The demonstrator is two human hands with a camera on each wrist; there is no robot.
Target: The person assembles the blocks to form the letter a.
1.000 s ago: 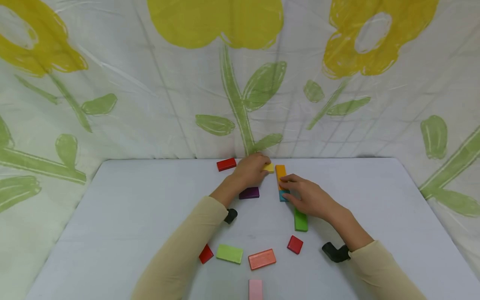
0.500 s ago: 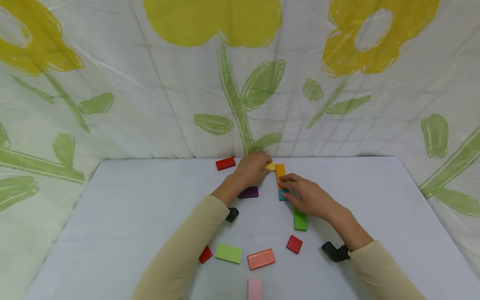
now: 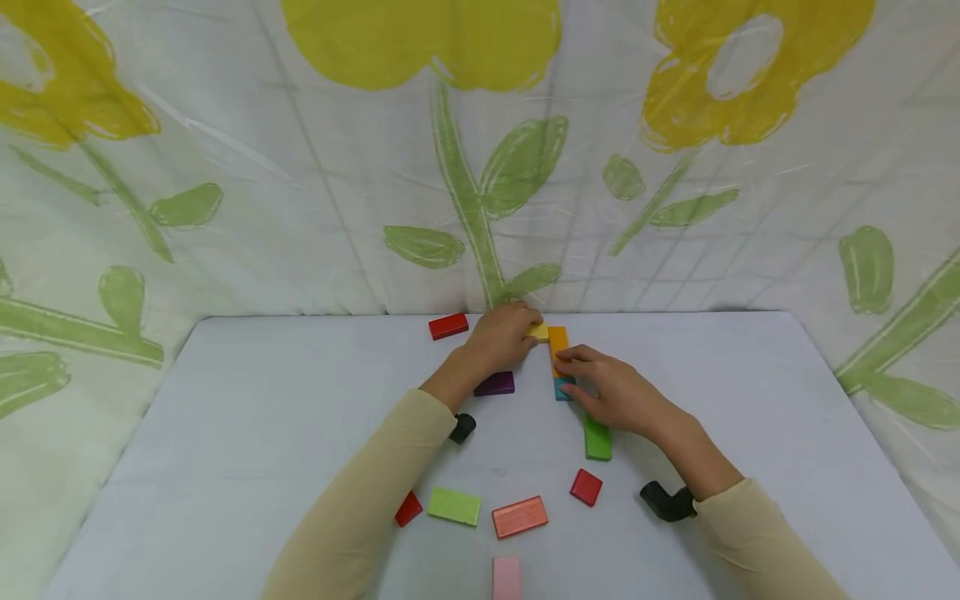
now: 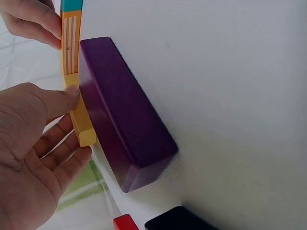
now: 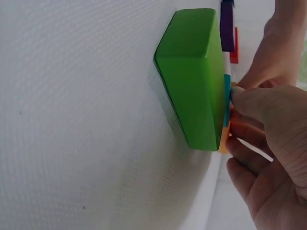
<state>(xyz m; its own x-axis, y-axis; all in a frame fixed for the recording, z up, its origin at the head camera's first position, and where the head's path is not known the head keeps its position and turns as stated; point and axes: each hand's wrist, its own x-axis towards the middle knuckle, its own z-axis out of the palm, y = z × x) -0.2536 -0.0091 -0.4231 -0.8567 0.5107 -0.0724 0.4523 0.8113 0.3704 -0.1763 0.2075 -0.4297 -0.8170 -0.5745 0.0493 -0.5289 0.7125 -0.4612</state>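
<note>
My left hand [image 3: 501,335] pinches a yellow block [image 3: 539,333] at the far edge of the table, thumb on one side and fingers on the other. The yellow block's end meets an orange block [image 4: 71,43] with pale stripes. A teal block [image 3: 564,388] adjoins the orange one at its near end. My right hand [image 3: 617,390] holds these two, its thumb at the teal block and its fingers along the orange one. Close to my left wrist lies a purple block [image 4: 129,110]; a green block [image 5: 192,76] is just below my right hand.
A red block [image 3: 448,326] lies at the back left. Nearer are a small red block [image 3: 586,487], a lime block [image 3: 454,507], a coral block [image 3: 520,517] and a pink block [image 3: 506,577]. Another red block [image 3: 407,509] is partly behind the left sleeve.
The head view has shifted very slightly. Both hands keep their places on the blocks, and no block has visibly moved.
</note>
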